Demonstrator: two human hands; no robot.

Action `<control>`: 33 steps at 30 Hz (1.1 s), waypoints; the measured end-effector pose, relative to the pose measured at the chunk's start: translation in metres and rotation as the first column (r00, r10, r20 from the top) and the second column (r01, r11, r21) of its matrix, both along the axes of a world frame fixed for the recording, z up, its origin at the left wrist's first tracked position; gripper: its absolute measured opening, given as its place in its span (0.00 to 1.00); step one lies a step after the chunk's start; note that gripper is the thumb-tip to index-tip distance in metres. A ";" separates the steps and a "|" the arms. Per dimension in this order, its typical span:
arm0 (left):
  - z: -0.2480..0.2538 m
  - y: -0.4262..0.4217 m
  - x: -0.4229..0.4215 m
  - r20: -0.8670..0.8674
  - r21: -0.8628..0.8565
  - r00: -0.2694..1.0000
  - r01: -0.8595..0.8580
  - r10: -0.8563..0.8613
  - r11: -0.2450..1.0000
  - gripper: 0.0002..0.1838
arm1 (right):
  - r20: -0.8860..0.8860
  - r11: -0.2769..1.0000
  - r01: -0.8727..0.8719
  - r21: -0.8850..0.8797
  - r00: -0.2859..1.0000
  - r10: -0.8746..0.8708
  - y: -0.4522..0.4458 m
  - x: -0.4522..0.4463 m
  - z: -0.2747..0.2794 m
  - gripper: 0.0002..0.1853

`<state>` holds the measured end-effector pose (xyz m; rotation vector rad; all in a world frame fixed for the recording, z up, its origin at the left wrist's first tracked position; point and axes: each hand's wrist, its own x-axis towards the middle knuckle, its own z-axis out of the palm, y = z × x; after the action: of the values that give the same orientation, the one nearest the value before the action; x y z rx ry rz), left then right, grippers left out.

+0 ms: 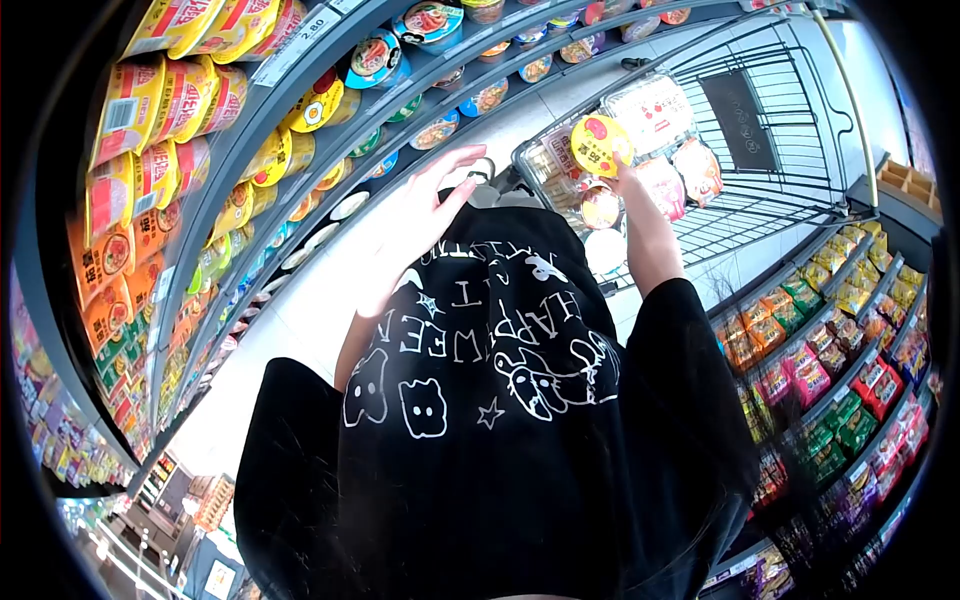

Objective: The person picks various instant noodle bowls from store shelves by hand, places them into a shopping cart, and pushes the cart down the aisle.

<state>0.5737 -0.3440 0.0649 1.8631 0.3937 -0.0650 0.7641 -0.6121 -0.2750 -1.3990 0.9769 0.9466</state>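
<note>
My right hand (632, 188) grips an instant noodle cup (598, 143) with a round yellow lid, over the shopping cart (790, 165). Below and beside the cup, the cart holds a clear plastic pack (545, 160), a white package (650, 110) with red print, a pink-and-white package (662, 185), a round-lidded cup (600, 207) and an orange-and-white package (697, 170). Off to the left of the cart, my left hand (445, 195) is raised in front of my black shirt, its fingers stretched and apart, with nothing visible in it.
Shelves of instant noodle cups (375, 60) curve along my left, with stacked yellow and red cups (128, 110) nearest. A price label (310, 32) lines one shelf edge. To my right stands a rack of colourful snack bags (800, 375). White floor (320, 290) lies between.
</note>
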 end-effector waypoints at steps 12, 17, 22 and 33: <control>-0.017 0.007 0.003 -0.011 -0.005 0.998 -0.066 0.066 0.998 0.18 | 0.002 0.963 -0.258 -0.078 0.966 0.258 -0.032 -0.020 -0.024 0.30; -0.047 0.048 -0.010 0.031 -0.135 0.913 -0.399 0.407 0.907 0.18 | -0.040 0.906 -0.408 -0.110 0.913 0.406 -0.034 -0.016 -0.026 0.31; -0.053 0.091 -0.034 0.105 -0.020 0.766 -0.636 0.634 0.772 0.18 | -0.063 0.824 -0.534 -0.187 0.844 0.533 -0.038 -0.011 -0.031 0.31; 0.078 0.142 -0.068 0.760 0.463 0.457 -0.880 0.462 0.108 0.16 | 0.021 0.370 -0.384 -0.846 0.670 0.742 0.003 -0.043 0.019 0.43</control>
<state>0.5053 -0.2018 0.1432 2.2854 1.1352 1.5185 0.7211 -0.6093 -0.2563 -2.7534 0.5372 0.6260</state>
